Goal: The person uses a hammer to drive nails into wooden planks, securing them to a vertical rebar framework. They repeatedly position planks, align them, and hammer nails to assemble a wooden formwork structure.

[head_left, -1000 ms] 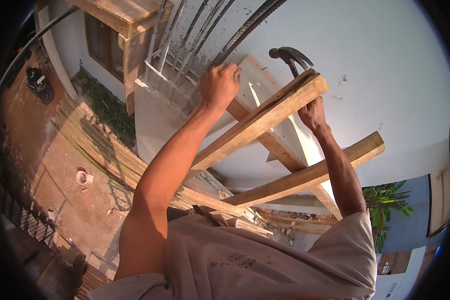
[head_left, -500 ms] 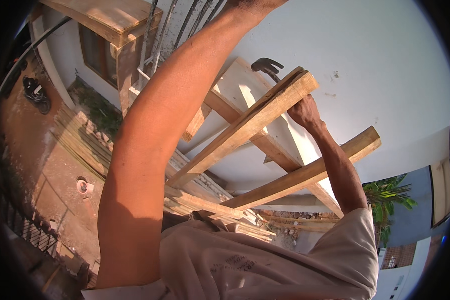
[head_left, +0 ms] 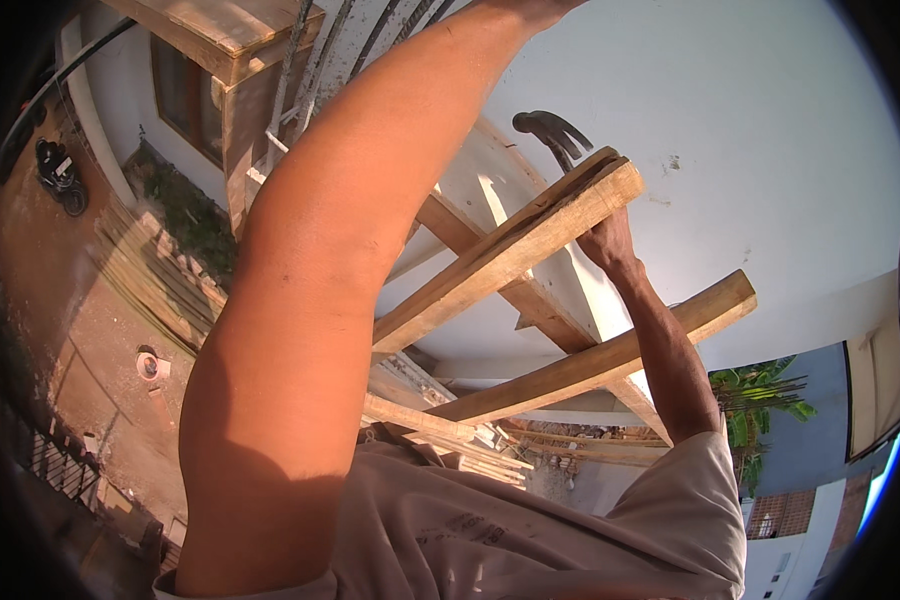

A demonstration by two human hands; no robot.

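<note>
Right hand (head_left: 610,243) wrapped shut on hammer (head_left: 550,135), head poking out at eleven o'clock, behind plank (head_left: 510,255) running eight to two. Left hand out of frame, grip untellable.

Crossed timber beams (head_left: 510,255) before white wall (head_left: 750,130)

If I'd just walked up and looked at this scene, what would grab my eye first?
Most likely the person's bare left forearm, which sweeps up through the middle and leaves the top edge, so that hand is out of view. To its right, the right hand grips a claw hammer behind a slanting wooden beam, against a white wall. Far below on the left lies a dirt yard.
</note>
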